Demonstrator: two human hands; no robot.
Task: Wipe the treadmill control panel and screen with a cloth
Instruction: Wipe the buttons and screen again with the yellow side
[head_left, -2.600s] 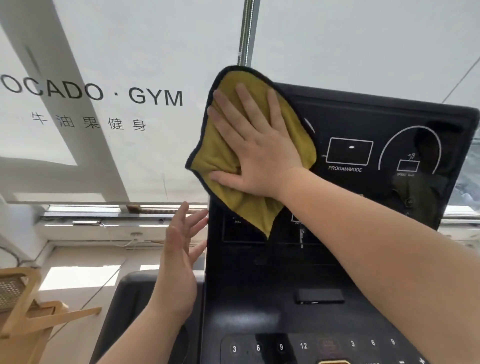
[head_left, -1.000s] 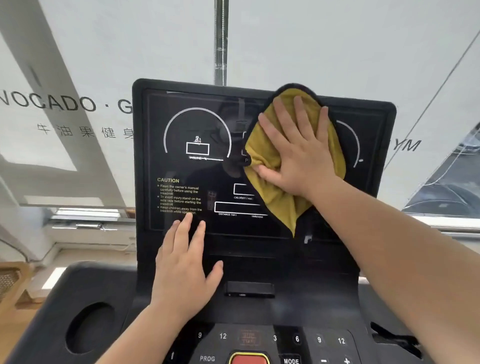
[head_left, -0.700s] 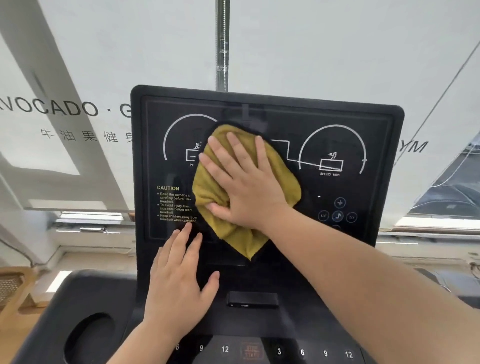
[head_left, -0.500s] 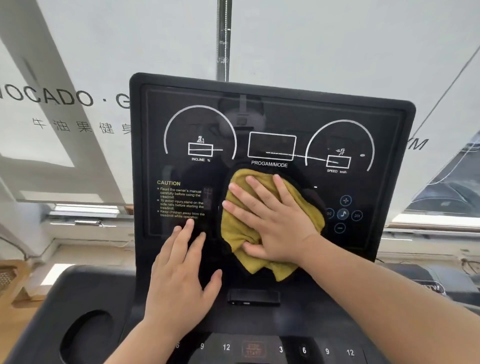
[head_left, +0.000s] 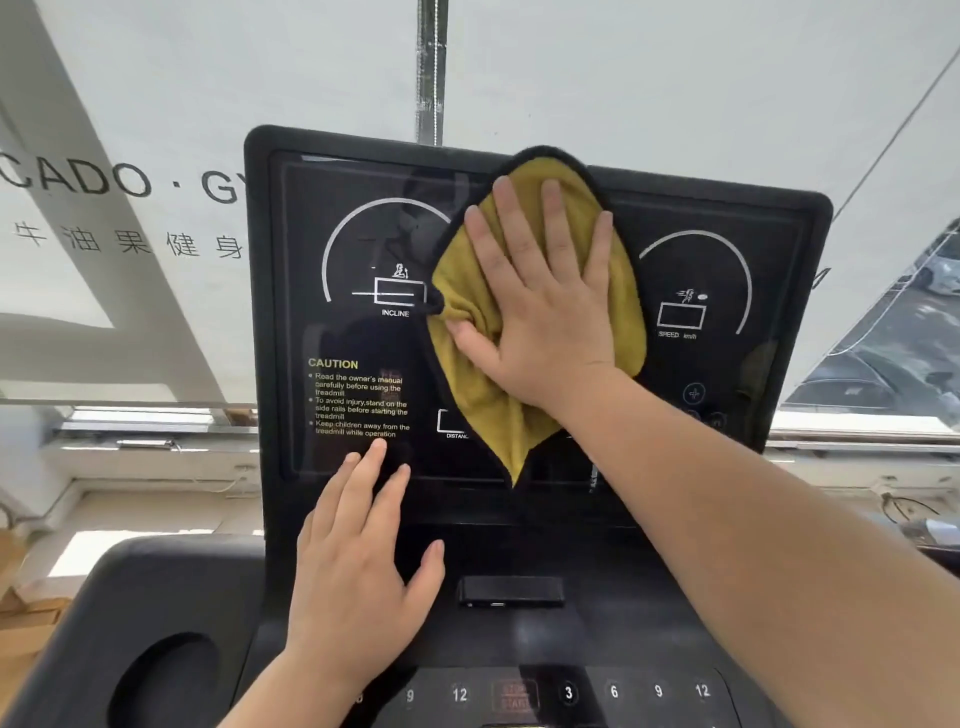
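The black treadmill screen (head_left: 358, 249) stands upright before me, with white dial markings and a yellow CAUTION text at its lower left. A mustard-yellow cloth (head_left: 470, 400) with a dark edge lies flat against the upper middle of the screen, its tip hanging down. My right hand (head_left: 545, 306) presses on the cloth with fingers straight and spread. My left hand (head_left: 358, 566) rests flat on the console below the screen, fingertips touching the screen's lower left edge. The control panel (head_left: 613, 693) with numbered buttons runs along the bottom.
A small black slot (head_left: 511, 591) sits on the console below the screen. A round cup holder (head_left: 166, 680) is sunk into the left console wing. Behind the treadmill is a white window blind with gym lettering (head_left: 104, 179) and a metal pole (head_left: 430, 67).
My right hand has slid the cloth from the lower middle of the screen up to the top middle. My left hand has stayed where it was.
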